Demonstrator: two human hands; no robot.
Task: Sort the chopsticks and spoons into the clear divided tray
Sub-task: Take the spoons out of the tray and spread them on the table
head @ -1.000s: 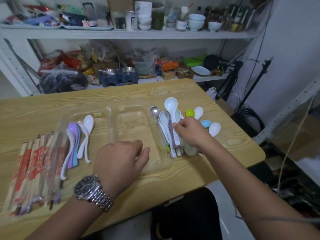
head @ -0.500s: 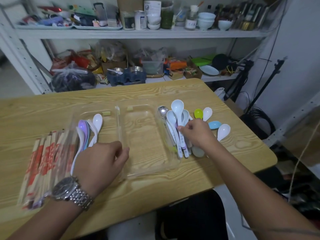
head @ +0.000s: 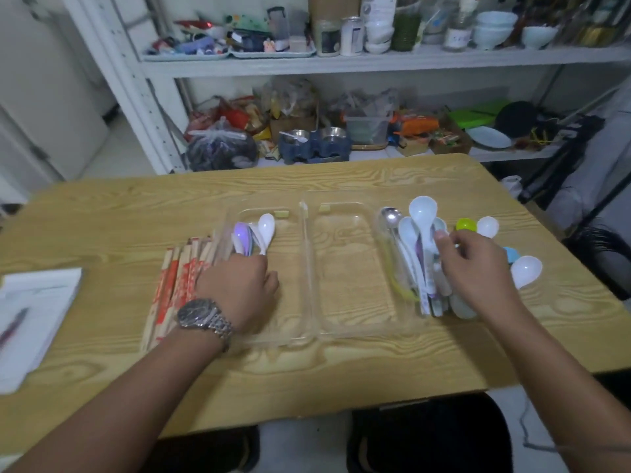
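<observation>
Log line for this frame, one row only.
left hand: over spoons in tray | right hand: on spoon pile | chopsticks: left of tray | grip: unclear, both

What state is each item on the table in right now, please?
clear divided tray, middle compartment empty.
chopsticks, wrapped, lying outside tray.
purple and white spoons, in left compartment.
spoon pile, at tray's right edge.
left hand, curled over spoon handles; grip hidden.
right hand, on spoon pile; grip unclear.

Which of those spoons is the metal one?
The shiny silver spoon at the left edge of the pile by the right hand; the others look white or coloured plastic.
</observation>
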